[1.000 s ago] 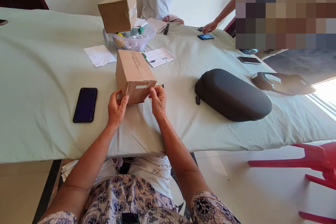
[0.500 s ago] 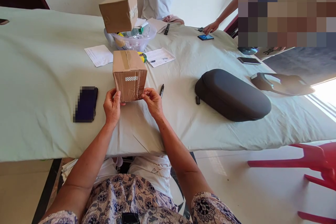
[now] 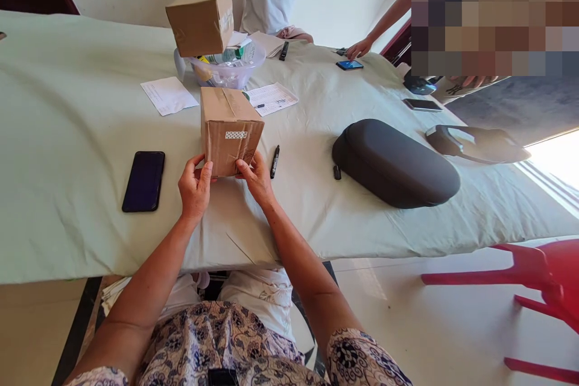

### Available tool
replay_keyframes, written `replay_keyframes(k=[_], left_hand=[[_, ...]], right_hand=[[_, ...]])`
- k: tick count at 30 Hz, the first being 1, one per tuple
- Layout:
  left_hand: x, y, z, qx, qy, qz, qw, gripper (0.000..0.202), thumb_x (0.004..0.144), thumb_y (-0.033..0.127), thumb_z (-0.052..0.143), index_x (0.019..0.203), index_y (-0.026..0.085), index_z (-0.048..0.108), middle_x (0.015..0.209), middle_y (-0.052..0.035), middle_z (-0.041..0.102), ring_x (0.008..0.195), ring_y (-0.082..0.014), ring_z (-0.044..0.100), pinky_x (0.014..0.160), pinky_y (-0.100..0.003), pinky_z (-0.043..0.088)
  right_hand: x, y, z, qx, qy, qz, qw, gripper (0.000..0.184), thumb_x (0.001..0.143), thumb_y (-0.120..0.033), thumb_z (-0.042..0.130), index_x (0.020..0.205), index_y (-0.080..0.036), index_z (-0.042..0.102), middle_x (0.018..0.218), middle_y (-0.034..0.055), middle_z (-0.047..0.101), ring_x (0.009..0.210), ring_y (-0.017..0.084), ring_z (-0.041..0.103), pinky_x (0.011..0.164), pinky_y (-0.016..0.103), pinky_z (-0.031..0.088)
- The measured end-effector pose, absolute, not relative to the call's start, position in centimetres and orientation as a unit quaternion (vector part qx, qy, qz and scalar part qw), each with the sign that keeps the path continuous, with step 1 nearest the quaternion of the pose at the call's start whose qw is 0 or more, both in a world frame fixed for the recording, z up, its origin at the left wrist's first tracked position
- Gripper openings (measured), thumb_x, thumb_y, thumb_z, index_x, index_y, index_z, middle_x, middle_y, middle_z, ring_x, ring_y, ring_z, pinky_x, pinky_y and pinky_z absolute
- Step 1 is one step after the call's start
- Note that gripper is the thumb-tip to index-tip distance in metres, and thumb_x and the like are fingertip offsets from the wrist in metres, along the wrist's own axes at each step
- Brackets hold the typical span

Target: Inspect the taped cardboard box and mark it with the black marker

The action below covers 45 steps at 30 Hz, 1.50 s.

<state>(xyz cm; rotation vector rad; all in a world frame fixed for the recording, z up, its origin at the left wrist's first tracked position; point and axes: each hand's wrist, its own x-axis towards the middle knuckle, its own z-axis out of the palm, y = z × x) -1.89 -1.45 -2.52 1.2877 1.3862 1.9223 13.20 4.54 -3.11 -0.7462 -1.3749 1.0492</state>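
Note:
Both of my hands hold a taped cardboard box (image 3: pixel 228 148) with a small dotted white label on the side facing me. My left hand (image 3: pixel 195 187) grips its lower left corner, thumb along the front face. At the lower right, my right hand (image 3: pixel 257 181) has its thumb on the front face and its fingers around the edge, partly hidden. Just right of the box lies a black marker pen (image 3: pixel 275 161), with a black cap (image 3: pixel 337 172) farther right. Behind the box is a written sheet of paper (image 3: pixel 275 98).
A phone (image 3: pixel 143 182) lies to the left. A second cardboard box (image 3: pixel 196 23) rests on a plastic basin (image 3: pixel 233 75) filled with items. A dark oval case (image 3: pixel 395 163) lies to the right. Two people are across the table; one person's hand (image 3: pixel 359 48) is near another phone (image 3: pixel 349 65). A red chair (image 3: pixel 534 271) stands at right.
The box has turned slightly and shifted a little right. My right hand has moved from its lower right corner edge to a fuller hold, thumb on the front face.

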Motion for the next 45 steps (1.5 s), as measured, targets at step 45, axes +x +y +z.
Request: replay_keyframes(k=[45], left_hand=[[-2.0, -0.1, -4.2, 0.472, 0.564, 0.676, 0.034, 0.085, 0.065, 0.061, 0.087, 0.125, 0.017, 0.046, 0.124, -0.0137, 0.057, 0.12, -0.0296, 0.059, 0.105, -0.044, 0.05]], right_hand=[[11.6, 3.6, -5.2, -0.301, -0.632, 0.381, 0.604, 0.052, 0.09, -0.061, 0.067, 0.13, -0.029, 0.06, 0.126, 0.0066, 0.063, 0.089, 0.018, 0.074, 0.086, 0.04, 0.065]])
